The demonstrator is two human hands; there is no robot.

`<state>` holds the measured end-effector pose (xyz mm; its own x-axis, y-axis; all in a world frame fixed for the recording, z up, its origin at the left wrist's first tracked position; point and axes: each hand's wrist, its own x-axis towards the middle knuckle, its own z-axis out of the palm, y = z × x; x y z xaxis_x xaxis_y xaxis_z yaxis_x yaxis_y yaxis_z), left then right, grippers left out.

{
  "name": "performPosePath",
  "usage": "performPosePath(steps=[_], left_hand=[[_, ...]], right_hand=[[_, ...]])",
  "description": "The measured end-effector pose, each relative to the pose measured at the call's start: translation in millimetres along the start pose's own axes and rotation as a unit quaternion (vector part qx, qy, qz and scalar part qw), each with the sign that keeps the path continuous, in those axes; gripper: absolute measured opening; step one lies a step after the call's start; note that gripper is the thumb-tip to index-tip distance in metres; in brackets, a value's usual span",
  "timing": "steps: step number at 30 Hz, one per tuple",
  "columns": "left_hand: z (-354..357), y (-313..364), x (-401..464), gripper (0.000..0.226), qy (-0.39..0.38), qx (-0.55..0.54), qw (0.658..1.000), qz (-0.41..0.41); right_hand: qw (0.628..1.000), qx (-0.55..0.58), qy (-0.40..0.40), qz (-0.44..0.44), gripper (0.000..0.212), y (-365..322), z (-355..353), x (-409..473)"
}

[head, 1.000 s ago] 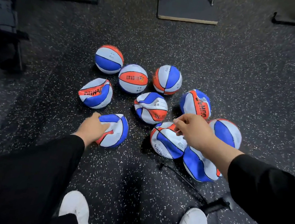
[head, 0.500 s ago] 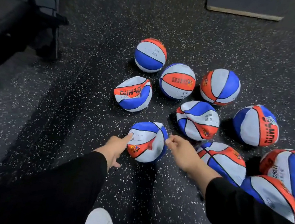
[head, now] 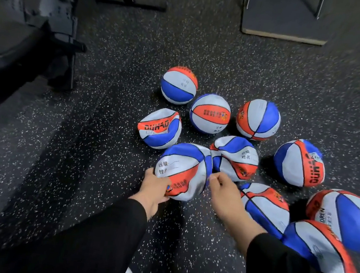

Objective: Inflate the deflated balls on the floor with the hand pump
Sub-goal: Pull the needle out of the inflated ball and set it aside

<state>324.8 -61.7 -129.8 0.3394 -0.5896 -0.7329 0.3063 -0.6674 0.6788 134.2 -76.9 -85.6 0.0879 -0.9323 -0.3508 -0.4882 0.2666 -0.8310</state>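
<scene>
Your left hand [head: 153, 186] grips the near-left edge of the crumpled basketball [head: 184, 171], fingers curled into its slack skin. Your right hand [head: 224, 192] sits at that ball's right side with fingertips pinched together; it seems to hold something thin, maybe the pump needle, but the blur hides it, so I cannot tell.

That ball lies on the speckled rubber floor [head: 99, 194], touching a dented ball [head: 234, 157] on its right and just short of the collapsed DUHAO ball [head: 159, 128] behind it. The pump itself is not in view.

The risks:
- The soft skin may fold under your grip and bury the valve.
- Forcing a needle in at a slant could tear the valve.
- The neighbours crowd close; a nudge could roll them and mix filled with flat.
</scene>
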Motion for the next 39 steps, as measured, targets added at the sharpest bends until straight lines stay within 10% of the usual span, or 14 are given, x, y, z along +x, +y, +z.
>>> performPosePath(steps=[7, 15, 23, 39], left_hand=[[25.0, 80.8, -121.5, 0.077, -0.11, 0.051, 0.967, 0.222], [18.9, 124.1, -290.8, 0.048, -0.169, 0.031, 0.917, 0.361], [12.6, 119.5, -337.6, 0.066, -0.207, -0.041, 0.932, 0.294], [35.0, 124.7, -318.9, 0.067, -0.215, -0.099, 0.959, 0.157]], right_hand=[[0.97, 0.194, 0.143, -0.039, 0.027, -102.2, -105.3, -44.0], [0.945, 0.221, 0.202, -0.134, 0.026, -155.6, -182.5, -169.4], [0.923, 0.214, 0.239, -0.214, 0.025, -163.4, -188.2, -208.3], [0.893, 0.385, 0.215, -0.091, 0.024, -167.1, -181.7, -177.8]])
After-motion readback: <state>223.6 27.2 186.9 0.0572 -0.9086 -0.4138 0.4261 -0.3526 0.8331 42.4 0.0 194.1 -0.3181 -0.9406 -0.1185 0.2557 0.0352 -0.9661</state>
